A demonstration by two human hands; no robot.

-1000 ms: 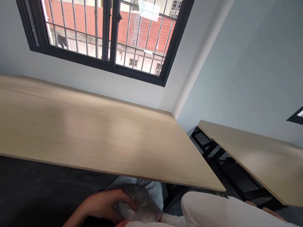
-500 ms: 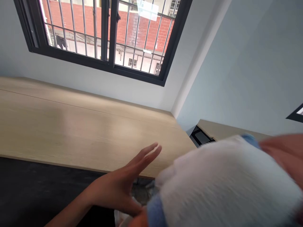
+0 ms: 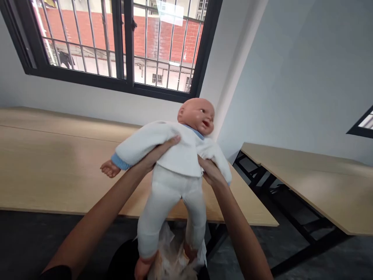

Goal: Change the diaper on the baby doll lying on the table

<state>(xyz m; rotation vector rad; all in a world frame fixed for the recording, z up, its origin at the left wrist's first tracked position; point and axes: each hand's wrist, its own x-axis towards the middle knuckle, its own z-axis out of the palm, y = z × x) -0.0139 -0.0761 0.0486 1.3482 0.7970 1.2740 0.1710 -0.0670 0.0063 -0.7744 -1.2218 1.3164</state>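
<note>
A baby doll (image 3: 182, 167) in a white top with blue collar and cuffs and white trousers hangs upright before me, facing me, its head turned toward the right. My left hand (image 3: 163, 151) grips its chest under one arm, the thumb lying on the white top. On the other side my right hand (image 3: 211, 171) holds it under the other arm, with most fingers hidden behind the body. Below, the doll's bare feet overlap a crumpled clear plastic bag (image 3: 171, 256) near my lap.
Behind the doll a light wooden table (image 3: 72, 171) runs along the wall under a barred window (image 3: 128, 42). A second wooden table (image 3: 309, 175) with dark metal legs stands to the right, past a gap showing the dark floor (image 3: 279, 249).
The doll, close to the camera at lower right before, is now upright in the middle, farther away. My left hand, fingers spread earlier, has closed around its side; my right hand has come into view.
</note>
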